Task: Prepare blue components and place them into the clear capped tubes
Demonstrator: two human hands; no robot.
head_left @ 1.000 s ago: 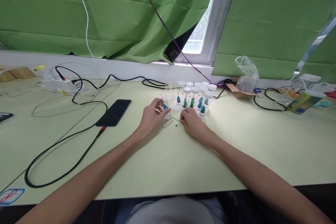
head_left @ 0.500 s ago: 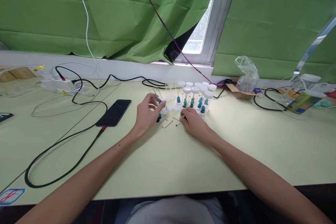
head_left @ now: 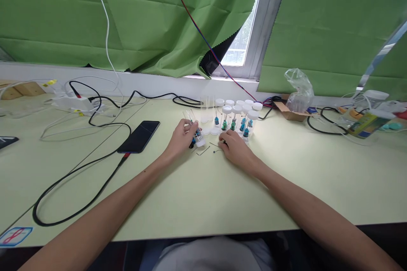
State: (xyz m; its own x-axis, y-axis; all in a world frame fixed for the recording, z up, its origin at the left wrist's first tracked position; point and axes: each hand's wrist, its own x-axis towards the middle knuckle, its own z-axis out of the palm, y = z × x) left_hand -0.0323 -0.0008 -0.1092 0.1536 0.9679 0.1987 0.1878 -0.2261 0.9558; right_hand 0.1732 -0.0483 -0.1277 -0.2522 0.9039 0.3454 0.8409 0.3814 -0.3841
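My left hand (head_left: 182, 136) is closed around a clear tube (head_left: 191, 115). The tube leans, its white end low and to the right, with a blue piece visible inside. Just below those fingers, another small blue and black piece (head_left: 192, 142) is partly covered. My right hand (head_left: 234, 146) rests on the tabletop with curled fingers. Something small and dark shows at its fingertips, too hidden to name. Between my hands lie several thin bent metal pins (head_left: 203, 151). Upright behind my right hand stand capped clear tubes (head_left: 226, 117) with blue or green needle-like pieces inside.
Uncapped clear tubes (head_left: 207, 110) and loose white caps (head_left: 215, 131) stand behind the pins. A phone (head_left: 139, 136) with a black cable (head_left: 108, 192) lies left. Toward the back are a power strip (head_left: 73, 102), an open cardboard box (head_left: 291, 112) and a yellow-labelled container (head_left: 365, 126).
The clear tube in my left hand now shows in front of the fingers, its white end swung down toward the pins. My right hand has hardly moved.
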